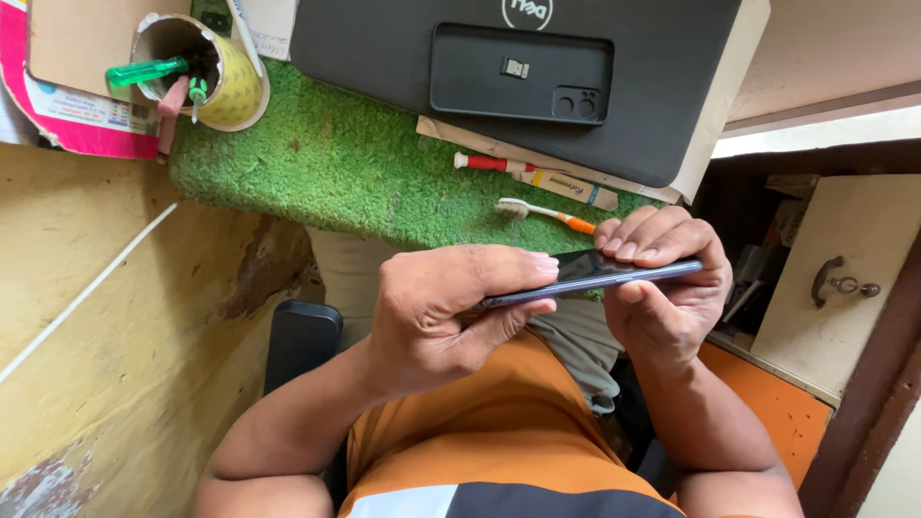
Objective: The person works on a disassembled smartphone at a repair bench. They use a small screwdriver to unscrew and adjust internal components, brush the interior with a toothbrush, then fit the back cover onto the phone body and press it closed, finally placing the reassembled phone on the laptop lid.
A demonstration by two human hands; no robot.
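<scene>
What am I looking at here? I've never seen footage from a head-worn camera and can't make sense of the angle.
The single picture looks straight down from the person's head. The left hand and right hand together hold a thin dark smartphone edge-on above the lap. Beyond it lies a green artificial-grass mat carrying a closed black laptop with a phone case on top, a toothbrush, a red-handled tool, and a cup of tools.

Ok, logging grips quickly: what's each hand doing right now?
Left hand: closed on the dark phone's near end.
Right hand: closed on its far end.
</scene>
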